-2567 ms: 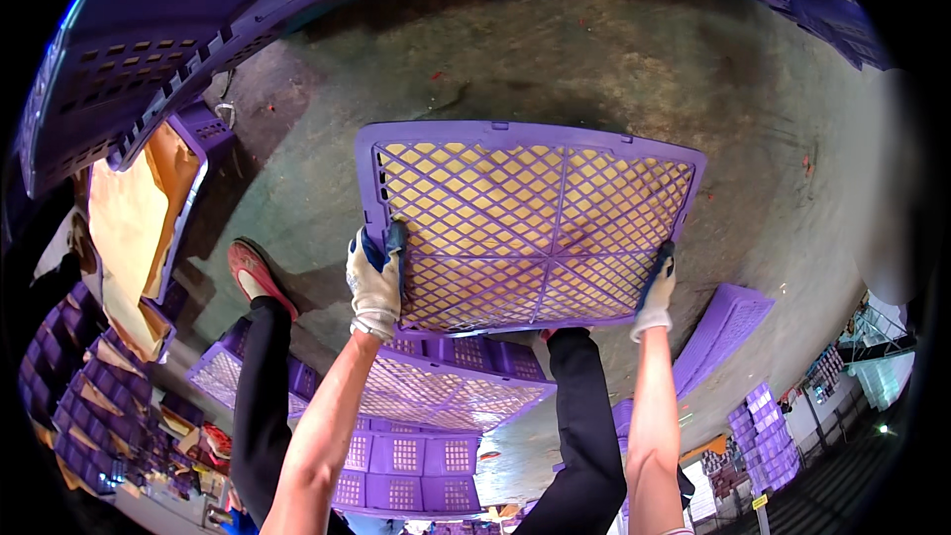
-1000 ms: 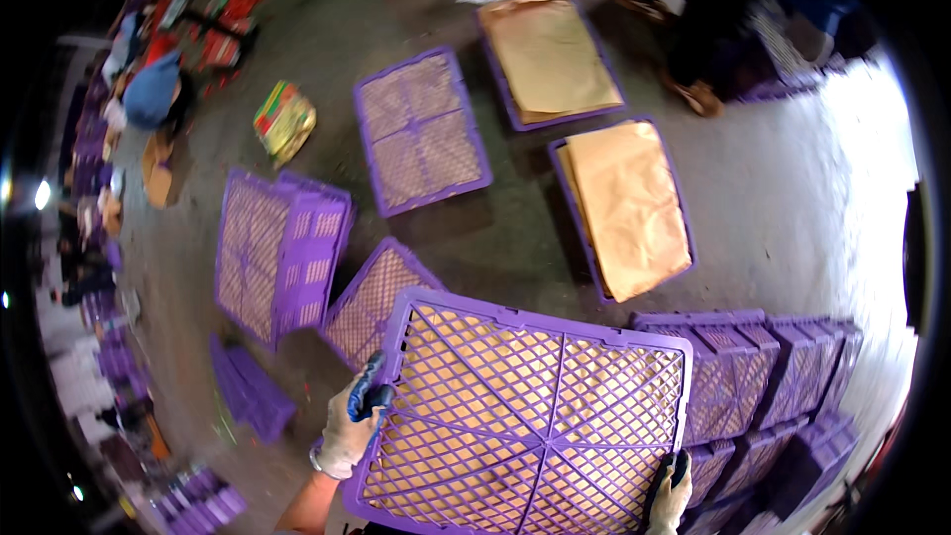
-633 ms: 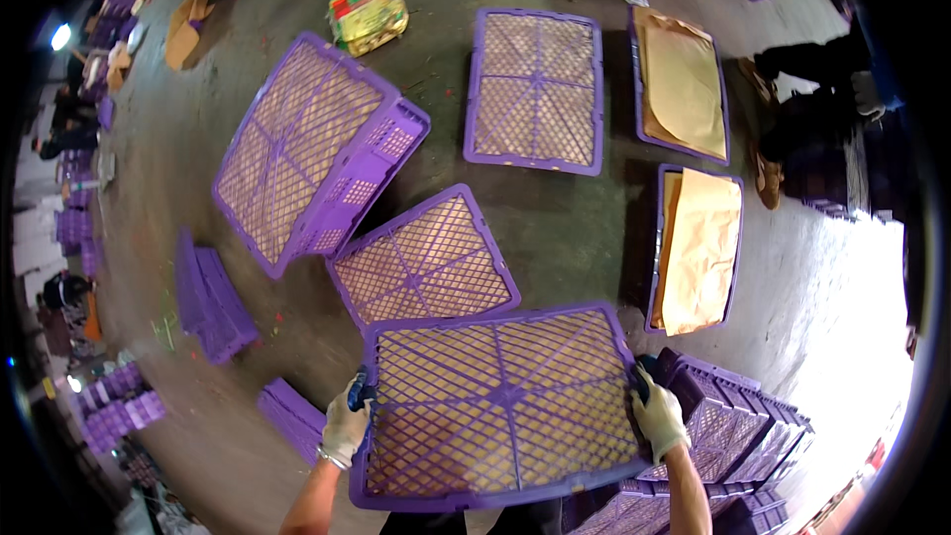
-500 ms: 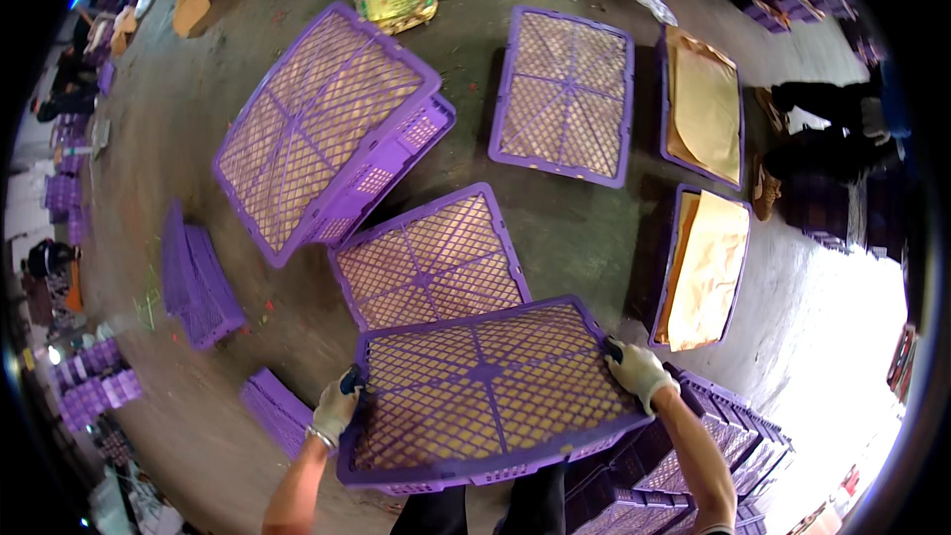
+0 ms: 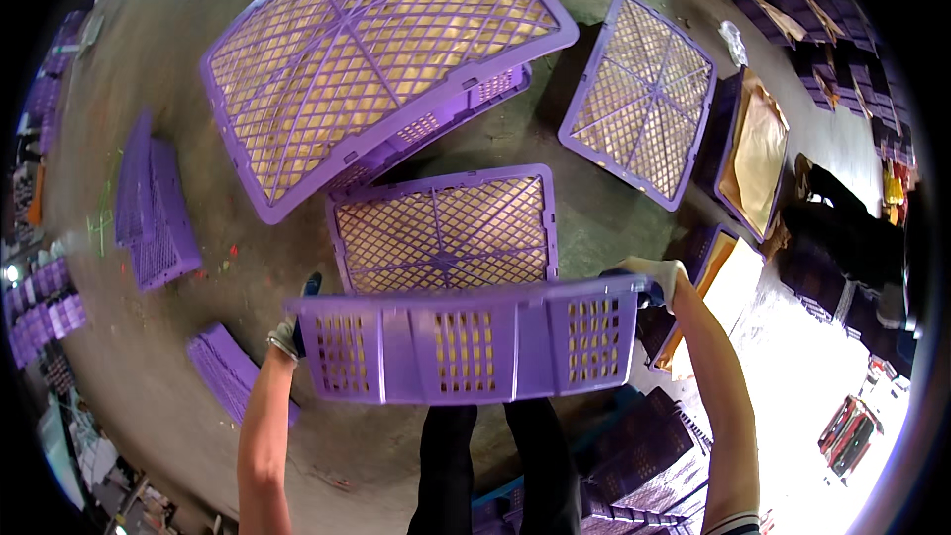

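A purple plastic crate [image 5: 404,352] hangs in front of my legs, its slotted long side wall turned toward me. My left hand [image 5: 288,334], in a white glove with dark fingertips, grips its left end. At the right end my gloved right hand [image 5: 666,277] holds the rim; the fingers of both hands are partly hidden. Just beyond is another purple crate [image 5: 443,260] on the floor, with a lattice lid and tan paper showing through. I cannot tell whether the two crates touch.
Far left, lattice-topped crates [image 5: 347,20] are stacked. Another lidded crate [image 5: 656,94] lies right, beside paper-covered crates [image 5: 753,163]. Folded purple crate parts [image 5: 173,218] lie left. More crates [image 5: 644,446] are piled by my right leg. A person's dark-clothed legs [image 5: 852,228] show at right.
The held crate has tipped, so its side wall faces me instead of its lattice top. Both hands have turned with it. My view has shifted, and the floor crates appear displaced.
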`<action>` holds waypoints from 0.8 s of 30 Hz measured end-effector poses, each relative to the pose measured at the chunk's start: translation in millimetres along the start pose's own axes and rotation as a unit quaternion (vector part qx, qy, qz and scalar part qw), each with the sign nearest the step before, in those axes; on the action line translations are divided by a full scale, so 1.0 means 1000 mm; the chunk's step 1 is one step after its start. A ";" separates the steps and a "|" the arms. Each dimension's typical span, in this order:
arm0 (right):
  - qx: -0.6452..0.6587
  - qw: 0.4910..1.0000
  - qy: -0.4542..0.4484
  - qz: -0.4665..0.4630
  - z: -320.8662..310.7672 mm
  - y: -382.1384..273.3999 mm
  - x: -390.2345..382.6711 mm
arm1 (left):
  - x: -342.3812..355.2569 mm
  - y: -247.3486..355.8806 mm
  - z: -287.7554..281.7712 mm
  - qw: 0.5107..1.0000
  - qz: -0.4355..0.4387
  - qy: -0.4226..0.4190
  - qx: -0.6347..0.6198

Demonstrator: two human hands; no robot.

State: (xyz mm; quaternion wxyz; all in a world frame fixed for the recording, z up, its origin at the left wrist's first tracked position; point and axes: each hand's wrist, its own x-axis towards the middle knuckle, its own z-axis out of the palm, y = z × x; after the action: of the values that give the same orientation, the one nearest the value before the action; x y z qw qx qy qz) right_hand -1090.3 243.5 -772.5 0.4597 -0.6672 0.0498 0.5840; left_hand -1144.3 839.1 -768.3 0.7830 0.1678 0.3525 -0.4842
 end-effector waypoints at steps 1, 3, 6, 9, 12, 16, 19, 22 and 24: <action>0.126 0.990 0.061 0.032 0.001 0.004 -0.003 | 0.001 -0.003 0.007 0.999 0.030 -0.007 -0.016; 0.266 0.949 0.168 0.008 -0.005 0.055 0.021 | 0.010 -0.012 -0.012 0.990 0.122 0.069 -0.015; 0.251 0.933 0.230 -0.118 -0.011 0.065 0.064 | 0.028 -0.026 -0.044 0.942 0.258 0.213 -0.002; 0.423 0.852 0.273 -0.145 0.015 0.040 0.082 | 0.055 -0.039 -0.066 0.895 0.345 0.284 0.005; 0.508 0.813 0.274 -0.071 0.035 0.054 0.091 | 0.082 -0.040 -0.070 0.875 0.371 0.310 0.011; 0.568 0.785 0.244 0.029 0.042 0.053 0.097 | 0.092 -0.033 -0.085 0.882 0.333 0.334 0.005; 0.594 0.766 0.234 0.076 0.048 0.041 0.107 | 0.095 -0.015 -0.090 0.853 0.323 0.389 0.126; 0.541 0.791 0.277 0.070 0.041 0.070 0.131 | 0.091 -0.011 -0.101 0.782 0.298 0.463 0.291; 0.311 0.881 0.355 -0.018 0.021 0.097 0.149 | 0.094 -0.009 -0.099 0.717 0.292 0.510 0.375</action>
State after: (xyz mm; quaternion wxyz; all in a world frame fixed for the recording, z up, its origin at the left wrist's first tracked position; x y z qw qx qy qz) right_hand -1117.5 272.4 -946.5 0.6054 -0.6536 0.3766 0.2538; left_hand -1164.1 834.4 -903.6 0.4604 0.7636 0.4213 -0.1653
